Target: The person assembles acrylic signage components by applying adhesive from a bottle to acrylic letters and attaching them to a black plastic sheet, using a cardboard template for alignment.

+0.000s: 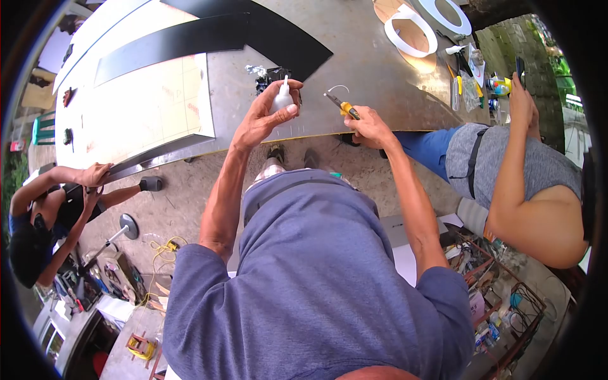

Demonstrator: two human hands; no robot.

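Observation:
My left hand [258, 119] is wrapped round a small white squeeze bottle [283, 99], its narrow nozzle pointing away from me over the metal tabletop [278, 133]. A crumpled dark bundle with bits of foil [262, 81] lies just beyond those fingers. In my right hand [372, 128] is a pair of pliers [348, 109] with yellow and dark handles, jaws toward the left. A thin white curved strip [341, 87] shows right at the jaw tips. Both hands are over the table's near edge, a short gap apart.
Black flat strips [285, 41] and a marked white board [158, 95] cover the table's left side. White rings [411, 47] lie at the far right, near several hand tools [455, 85]. One person [50, 209] crouches at left; another [513, 158] is at right.

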